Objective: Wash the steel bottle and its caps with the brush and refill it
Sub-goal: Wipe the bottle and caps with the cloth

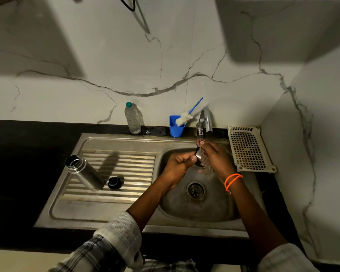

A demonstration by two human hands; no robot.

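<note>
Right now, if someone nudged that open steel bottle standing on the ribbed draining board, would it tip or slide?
The uncapped steel bottle looks tall and narrow, so it would probably tip rather than slide. It stands on the ridged metal draining board, likely an uneven footing. With its small black cap off beside it, it may be empty, and so light.

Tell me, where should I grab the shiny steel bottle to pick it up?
Grab the steel bottle around its smooth middle, reaching from the front. It stands upright with no cap on the ridged draining board, and the black cap sits close on its right.
</note>
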